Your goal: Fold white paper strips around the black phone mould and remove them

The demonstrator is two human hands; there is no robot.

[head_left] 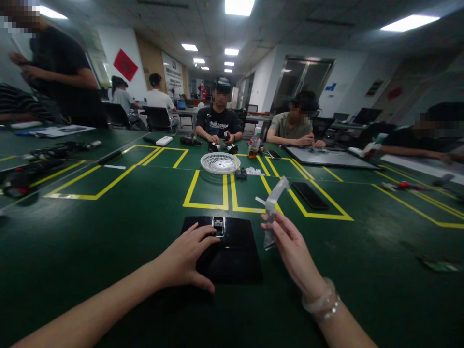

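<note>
A flat black panel (232, 263) lies on the green table in front of me, with a silver-rimmed rectangular fitting (218, 226) near its far edge. My left hand (192, 253) rests on the panel's left side, fingers spread, the fingertips close to that fitting. Right of the panel and raised above the table, my right hand (288, 241) pinches a crumpled clear plastic wrapper (275, 198) between thumb and fingers. The wrapper's upper end bends over to the right. Whether anything is inside it I cannot tell.
Beyond the panel stands a white plastic basket (220, 164). A black phone (310, 195) lies at the right, and a drink bottle (253, 146) farther back. Yellow tape (206, 206) marks the table (126, 251). Cables (32, 164) lie at left; several people sit around.
</note>
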